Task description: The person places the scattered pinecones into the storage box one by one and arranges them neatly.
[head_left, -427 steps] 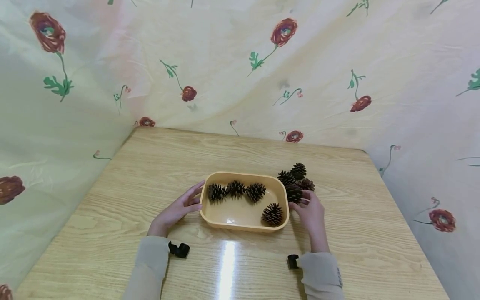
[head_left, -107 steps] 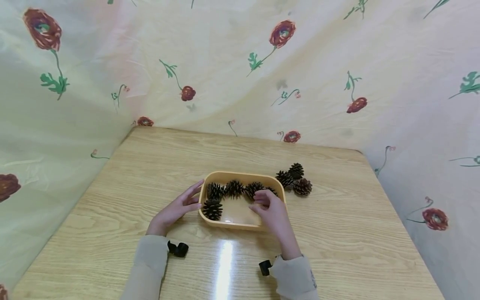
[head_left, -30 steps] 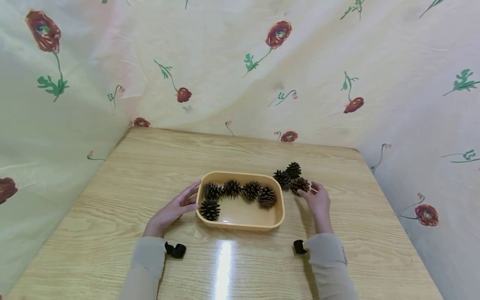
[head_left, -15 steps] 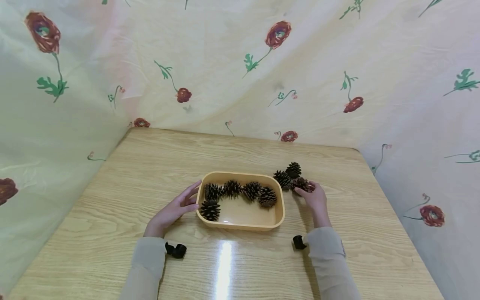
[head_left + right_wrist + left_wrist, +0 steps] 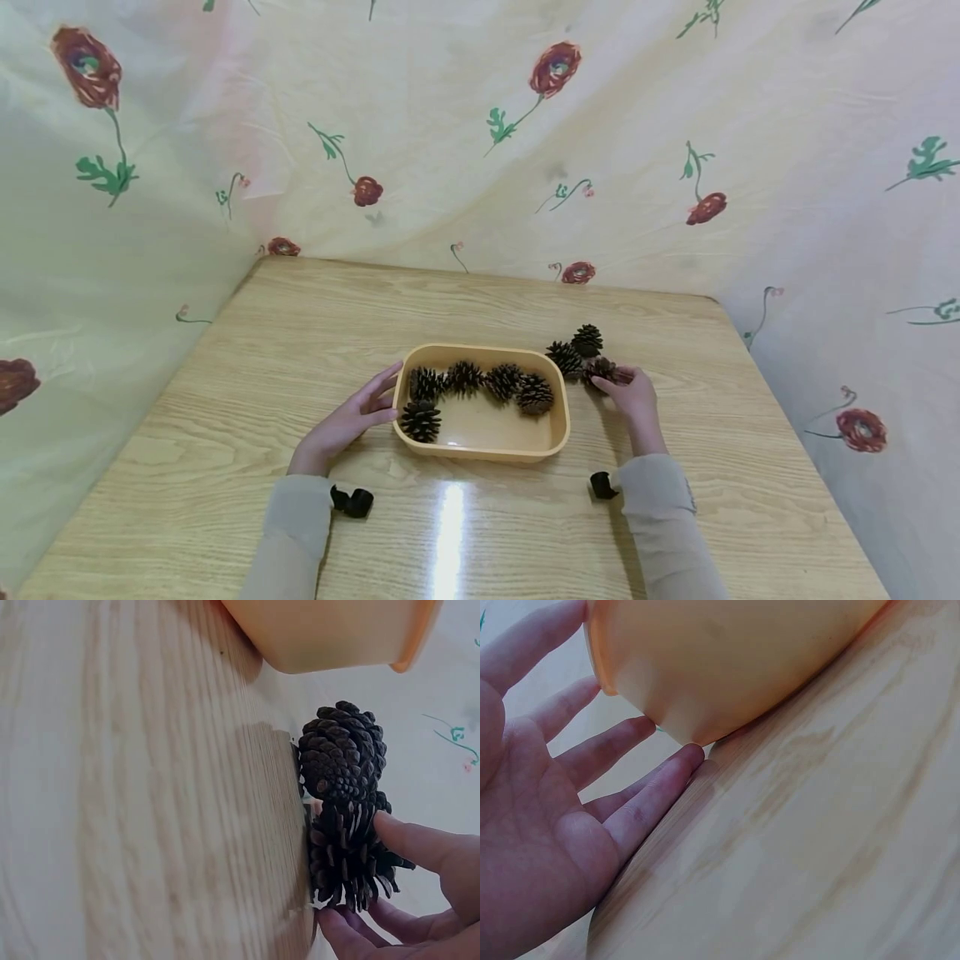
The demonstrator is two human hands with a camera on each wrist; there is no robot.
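1. The right grip (image 5: 636, 394) has just closed in. A second ago its fingers stood spread beside the brown pine cone (image 5: 600, 367); now thumb and fingertips pinch that cone from opposite sides, as the right wrist view shows.

2. For the work in hand, this looks like the reach ending and a hold being made. The cone remains outside the container (image 5: 480, 454), and whether it has cleared the counter (image 5: 750, 467) cannot be told.

3. The cone lies directly between the thumb and fingers of the right grip, on the side toward the counter's left edge. It is just beyond the container's end that faces the counter's right edge.

4. Two loose cones (image 5: 587, 340) sit close behind it, toward the counter's back edge; the nearer one appears to touch it.

5. The left grip (image 5: 348, 425) is unchanged: fingers extended and apart, tips resting against the container's end nearest the counter's left edge, clamped on nothing.

6. Five cones (image 5: 465, 377) inside the container also keep their places, four along the side facing the counter's back edge and one in the front-left corner.
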